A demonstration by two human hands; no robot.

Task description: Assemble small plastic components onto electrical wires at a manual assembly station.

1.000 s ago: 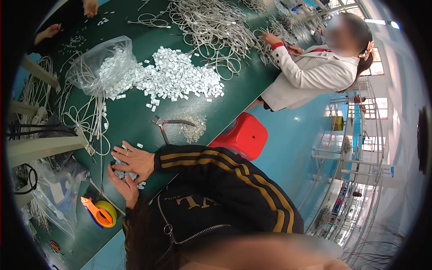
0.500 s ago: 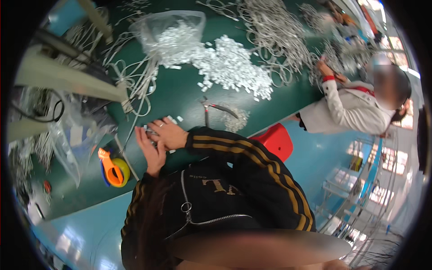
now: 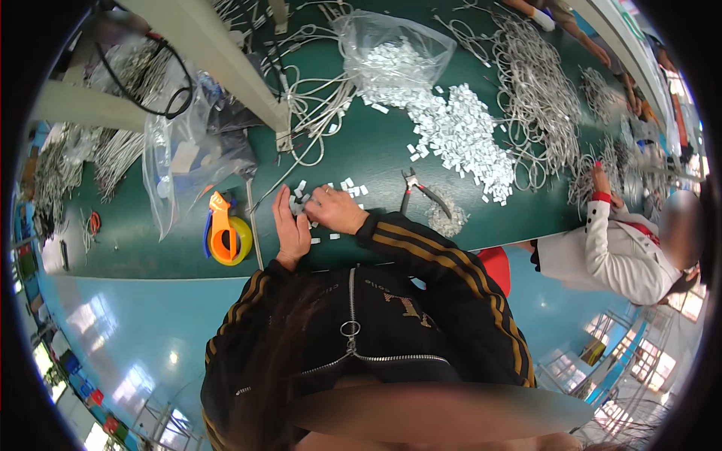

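Near the front edge of the green table my left hand (image 3: 292,231) rests on its side, fingers stretched out and open. My right hand (image 3: 340,211) lies just right of it, palm down, fingers slightly bent and apart, their tips reaching towards the left palm. Small white plastic pieces (image 3: 299,197) sit between the two hands, partly hidden by the fingers. More loose white pieces (image 3: 352,186) lie beyond and beside my right hand. Neither hand shows a firm grip on anything.
Cutting pliers (image 3: 415,189) lie to the right by a small heap of clear bits (image 3: 449,216). Beyond are a large white pile (image 3: 466,139), a plastic bag (image 3: 421,56) and grey cables (image 3: 534,98). An orange tape dispenser (image 3: 223,233) stands left. A co-worker (image 3: 632,252) sits right.
The view has turned, so the table sits further right and more level. My hands stay close together; more loose white pieces show around them, and my right-hand fingers look more bent.
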